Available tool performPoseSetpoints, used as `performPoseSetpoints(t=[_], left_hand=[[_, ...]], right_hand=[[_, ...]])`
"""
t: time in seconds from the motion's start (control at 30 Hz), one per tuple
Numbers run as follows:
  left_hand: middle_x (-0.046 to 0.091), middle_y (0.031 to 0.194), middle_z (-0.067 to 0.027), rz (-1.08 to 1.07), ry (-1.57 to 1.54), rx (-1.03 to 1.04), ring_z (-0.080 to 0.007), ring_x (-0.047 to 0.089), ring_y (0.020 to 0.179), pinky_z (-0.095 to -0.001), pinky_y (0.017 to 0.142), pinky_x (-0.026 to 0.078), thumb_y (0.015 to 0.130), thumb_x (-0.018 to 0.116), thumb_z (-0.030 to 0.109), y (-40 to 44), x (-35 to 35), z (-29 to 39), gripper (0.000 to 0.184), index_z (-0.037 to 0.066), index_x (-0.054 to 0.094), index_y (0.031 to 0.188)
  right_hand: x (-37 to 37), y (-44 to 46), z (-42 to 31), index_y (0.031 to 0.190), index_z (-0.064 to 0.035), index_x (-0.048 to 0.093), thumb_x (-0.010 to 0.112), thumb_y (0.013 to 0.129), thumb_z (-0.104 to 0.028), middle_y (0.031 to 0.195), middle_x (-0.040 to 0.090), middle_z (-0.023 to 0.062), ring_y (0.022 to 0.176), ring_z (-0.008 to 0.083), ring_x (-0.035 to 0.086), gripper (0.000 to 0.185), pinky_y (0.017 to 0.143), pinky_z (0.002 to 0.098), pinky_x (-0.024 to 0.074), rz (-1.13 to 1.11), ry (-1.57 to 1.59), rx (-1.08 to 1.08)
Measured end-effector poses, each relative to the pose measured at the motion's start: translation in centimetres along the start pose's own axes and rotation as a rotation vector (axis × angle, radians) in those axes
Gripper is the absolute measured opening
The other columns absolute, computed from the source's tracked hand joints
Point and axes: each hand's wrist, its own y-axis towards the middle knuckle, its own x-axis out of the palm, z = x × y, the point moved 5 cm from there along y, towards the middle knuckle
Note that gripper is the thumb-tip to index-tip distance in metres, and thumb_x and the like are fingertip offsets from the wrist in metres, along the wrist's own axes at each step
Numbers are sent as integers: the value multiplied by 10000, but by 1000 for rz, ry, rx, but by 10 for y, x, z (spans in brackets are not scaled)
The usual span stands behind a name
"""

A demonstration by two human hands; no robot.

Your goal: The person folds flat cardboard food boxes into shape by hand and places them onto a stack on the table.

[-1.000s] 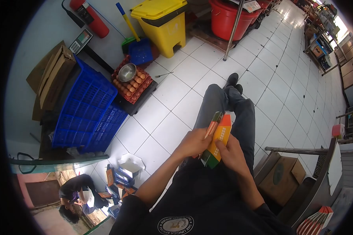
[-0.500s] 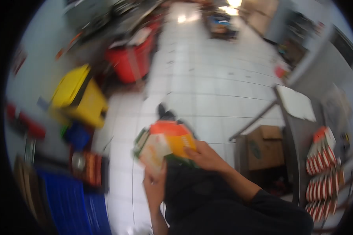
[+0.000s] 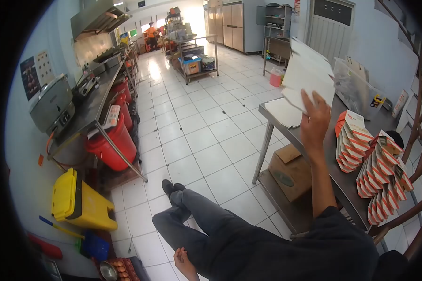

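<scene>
My right hand is raised over the metal table on the right, its fingers closed on the lower edge of a white flat cardboard piece; whether it is one sheet or several I cannot tell. Just below it, more white cardboard lies flat on the table corner. My left hand rests low beside my thigh, empty, with loosely bent fingers. Nested red-and-white striped cartons stand in rows on the table to the right of my right hand, with a second group of cartons nearer me.
The metal table has a brown box on its lower shelf and a clear plastic bin behind. On my left are a yellow bin, a red bin and a steel counter. A person stands far back.
The orange, yellow and green printed cards no longer show in both hands. My right hand has risen rightward with white cardboard; my left has dropped to my side. The view has tilted up.
</scene>
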Motion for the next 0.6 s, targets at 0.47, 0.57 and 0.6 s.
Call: performPoseSetpoints(t=[0.47, 0.57, 0.6], left_hand=[[657, 1241, -218, -14, 111, -42, -343, 597, 1168, -444, 1035, 433, 974, 594, 288, -17, 4, 52, 394, -13, 671, 1218], [635, 1287, -228, -52, 165, -44, -365, 584, 1201, -441, 1072, 414, 991, 585, 323, -14, 3, 45, 429, 4, 646, 1272], [642, 1259, -224, -41, 83, -60, -323, 601, 1177, -394, 1049, 439, 990, 595, 251, -8, 0, 29, 390, -10, 616, 1279]], right_hand=[[62, -74, 108, 1315, -16, 602, 585, 941, -138, 1168, 651, 304, 1062, 433, 644, 394, 966, 429, 492, -990, 208, 160], [39, -58, 85, 1280, -17, 619, 548, 970, -150, 1050, 679, 301, 998, 445, 661, 345, 896, 454, 510, -895, 39, 231], [36, -55, 82, 1249, -35, 632, 550, 961, -141, 1049, 676, 304, 1025, 431, 656, 318, 914, 466, 503, -879, 14, 254]])
